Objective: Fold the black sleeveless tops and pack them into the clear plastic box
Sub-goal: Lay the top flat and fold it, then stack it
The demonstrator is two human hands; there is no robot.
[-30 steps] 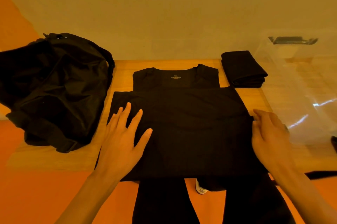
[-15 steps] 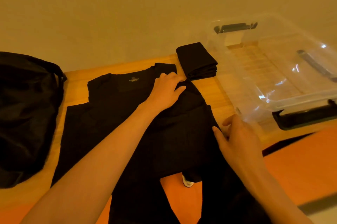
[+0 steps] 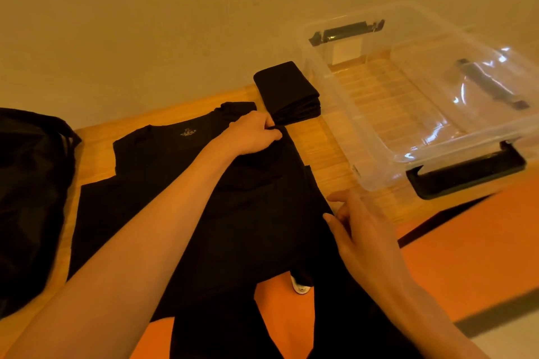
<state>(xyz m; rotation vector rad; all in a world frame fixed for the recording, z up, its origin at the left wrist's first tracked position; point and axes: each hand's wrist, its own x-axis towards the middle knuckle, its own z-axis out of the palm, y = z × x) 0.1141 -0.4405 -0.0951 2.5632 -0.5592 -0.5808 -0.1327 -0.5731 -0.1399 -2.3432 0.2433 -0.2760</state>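
Black top [image 3: 140, 201]; clear box [image 3: 350, 113], seemingly black handles [image 3: 466, 172].

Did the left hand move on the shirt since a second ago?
Yes. The left hand crossed the black top from its near left side to the far right shoulder, beside the folded pile.
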